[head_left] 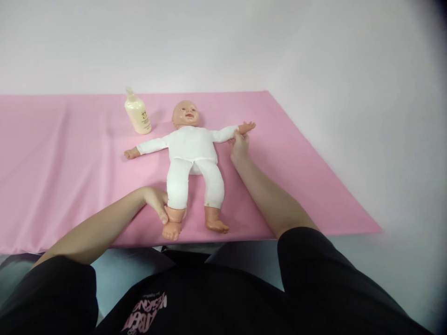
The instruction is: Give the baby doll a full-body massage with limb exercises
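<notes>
A baby doll point(193, 143) with a white cloth body lies on its back on the pink-covered table, head away from me and both arms spread. My right hand point(240, 145) is closed on the doll's arm on the right, near the wrist, with thumb and fingers pinching it. At the lower leg on the left, my left hand point(157, 203) curls round the ankle; its fingers pass behind the leg and are partly hidden, the thumb in front at the side. The doll's other leg and arm rest on the cloth, untouched.
A pale yellow pump bottle point(138, 113) stands beyond the doll's arm on the left. The pink cloth point(293, 186) covers the table, with folds at left. Its right edge slants towards me. A pale wall point(223, 42) rises behind.
</notes>
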Demonstrator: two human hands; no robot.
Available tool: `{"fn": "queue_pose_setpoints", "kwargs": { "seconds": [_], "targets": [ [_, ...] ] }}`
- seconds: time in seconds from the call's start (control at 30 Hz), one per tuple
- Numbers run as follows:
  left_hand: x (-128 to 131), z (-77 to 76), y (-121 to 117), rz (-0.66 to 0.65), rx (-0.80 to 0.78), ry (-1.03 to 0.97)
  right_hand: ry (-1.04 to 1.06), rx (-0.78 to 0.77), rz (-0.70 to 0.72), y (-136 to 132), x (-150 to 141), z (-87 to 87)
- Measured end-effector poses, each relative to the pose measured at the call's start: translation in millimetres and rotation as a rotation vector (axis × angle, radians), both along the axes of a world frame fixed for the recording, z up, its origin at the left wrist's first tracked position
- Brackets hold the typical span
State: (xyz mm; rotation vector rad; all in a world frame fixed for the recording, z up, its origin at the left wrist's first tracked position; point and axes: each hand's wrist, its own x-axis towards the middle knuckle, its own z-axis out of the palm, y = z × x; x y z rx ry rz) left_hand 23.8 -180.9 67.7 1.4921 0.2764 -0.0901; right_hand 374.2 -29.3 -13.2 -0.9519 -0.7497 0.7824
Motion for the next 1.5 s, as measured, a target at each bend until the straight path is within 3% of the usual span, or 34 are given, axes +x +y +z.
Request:
{"fn": "queue_pose_setpoints", "kwargs": {
  "seconds": [0.07,0.17,0.3,0.37,0.63,0.8,0.93,1.23,1.5],
  "targets": [
    [-4.0,-9.5,6.6,0.014,-0.014,-0.097,-0.068,0.027,-0.005,-1.2,-1.2,0.0],
    [-9.9,-27.0,18.0,0.001,-0.215,-0.188,-0.202,0.122,-0.011,-5.6,-6.8,3.8],
    [-12.6,-40.6,25.4,0.49,-0.458,-0.242,-0.376,0.285,-0.044,-15.1,-23.2,13.2],
    [-10.1,-37.6,22.6,0.611,-0.554,-0.225,-0.481,0.311,-0.023,-22.4,-33.5,17.2],
    [10.0,-7.4,5.2,0.798,-0.71,-0.351,-1.008,0.497,0.076,-57.9,-56.3,31.0],
    [14.7,-9.4,4.9,0.805,-0.695,-0.369,-1.262,0.546,0.122,-60.9,-54.1,33.3],
    [15.7,-13.3,4.8,0.756,-0.659,-0.355,-1.346,0.582,0.117,-60.1,-52.5,30.7],
    [10.9,-32.3,10.2,0.659,-0.632,-0.335,-1.287,0.516,0.132,-61.8,-52.8,30.4],
    [9.3,-34.6,2.7,0.537,-0.546,-0.229,-1.181,0.533,0.092,-62.0,-56.0,32.6]
  ]
}}
